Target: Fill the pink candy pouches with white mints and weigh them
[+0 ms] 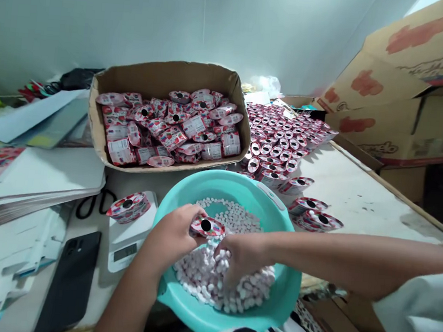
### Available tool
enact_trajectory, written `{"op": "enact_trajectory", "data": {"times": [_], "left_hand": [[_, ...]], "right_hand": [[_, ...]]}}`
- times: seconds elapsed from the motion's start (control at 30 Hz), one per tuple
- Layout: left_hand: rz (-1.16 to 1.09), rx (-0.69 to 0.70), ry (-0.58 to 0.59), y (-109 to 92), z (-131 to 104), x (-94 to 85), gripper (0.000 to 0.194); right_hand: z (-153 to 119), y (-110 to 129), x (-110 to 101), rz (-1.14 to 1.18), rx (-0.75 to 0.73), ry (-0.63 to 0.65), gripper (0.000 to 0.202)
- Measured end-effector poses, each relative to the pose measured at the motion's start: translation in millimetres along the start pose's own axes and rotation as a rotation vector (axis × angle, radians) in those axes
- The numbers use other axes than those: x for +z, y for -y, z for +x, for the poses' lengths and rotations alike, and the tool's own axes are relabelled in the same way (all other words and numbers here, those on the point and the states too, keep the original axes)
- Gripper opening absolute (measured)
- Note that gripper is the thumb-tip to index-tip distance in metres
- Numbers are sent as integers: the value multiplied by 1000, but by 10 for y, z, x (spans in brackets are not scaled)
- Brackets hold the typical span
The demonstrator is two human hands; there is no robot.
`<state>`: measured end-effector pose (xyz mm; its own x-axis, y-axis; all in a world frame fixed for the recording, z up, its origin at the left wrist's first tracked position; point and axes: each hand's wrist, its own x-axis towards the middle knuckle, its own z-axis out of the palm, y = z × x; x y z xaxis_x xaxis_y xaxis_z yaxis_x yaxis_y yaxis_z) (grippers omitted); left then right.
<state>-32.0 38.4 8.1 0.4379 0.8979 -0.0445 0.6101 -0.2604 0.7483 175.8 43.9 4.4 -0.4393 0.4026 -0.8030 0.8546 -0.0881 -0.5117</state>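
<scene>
My left hand (174, 237) is closed around a small red printed carton (216, 228) with a dark round hole in its top, held over the turquoise basin (283, 295). Low in that basin, my right hand (239, 255) curls its fingers into a heap of small whitish-pink candies (211, 286). Some candies lie in its grasp, and the fingertips are partly buried. To the left, another red carton (129, 207) sits on a white digital scale (123, 250).
Behind the basin stands a cardboard box (167, 73) full of red cartons. Rows of upright cartons (276, 140) with round holes fill the table to its right. A black phone (69, 282), scissors (96, 204) and stacked card sheets (54, 172) lie left. Large cardboard boxes (389, 108) border the right.
</scene>
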Motion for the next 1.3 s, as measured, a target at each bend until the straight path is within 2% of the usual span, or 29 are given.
{"op": "enact_trajectory", "data": {"times": [0.1,0.23,0.33,0.43,0.6,0.7,0.83,0.9,1.03,1.1,1.2,1.3], "left_hand": [[77,-23,30,-11,13,7,16],[76,-24,128,-4,39,12,21],[-18,38,160,-22,40,0,28],[-104,122,135,-58,24,-19,33],[-106,158,71,-72,18,-20,30],[-41,129,36,-43,16,-13,22],[18,-53,-51,-23,2,-16,28],[6,-100,-86,-27,1,-18,30],[85,-191,-98,-42,21,-5,30],[162,-235,-90,-48,33,6,27],[205,-262,-88,-57,52,15,27],[219,-282,-84,-71,76,17,28]], "right_hand": [[-195,84,-262,-49,-64,-39,59],[-372,283,-515,-204,-224,-270,37],[-354,446,-507,-349,-269,-390,33],[-289,575,-412,-424,-290,-404,33],[-292,640,-312,-518,-357,-454,26],[-390,584,-330,-509,-409,-556,33],[-464,347,-440,-507,-341,-678,62],[-415,164,-463,-613,-243,-642,75],[-270,-160,-287,-808,-30,-341,100],[-266,-240,-140,-782,11,-268,106],[-350,-263,4,-697,-9,-255,111],[-401,-235,29,-509,-33,-209,99]]}}
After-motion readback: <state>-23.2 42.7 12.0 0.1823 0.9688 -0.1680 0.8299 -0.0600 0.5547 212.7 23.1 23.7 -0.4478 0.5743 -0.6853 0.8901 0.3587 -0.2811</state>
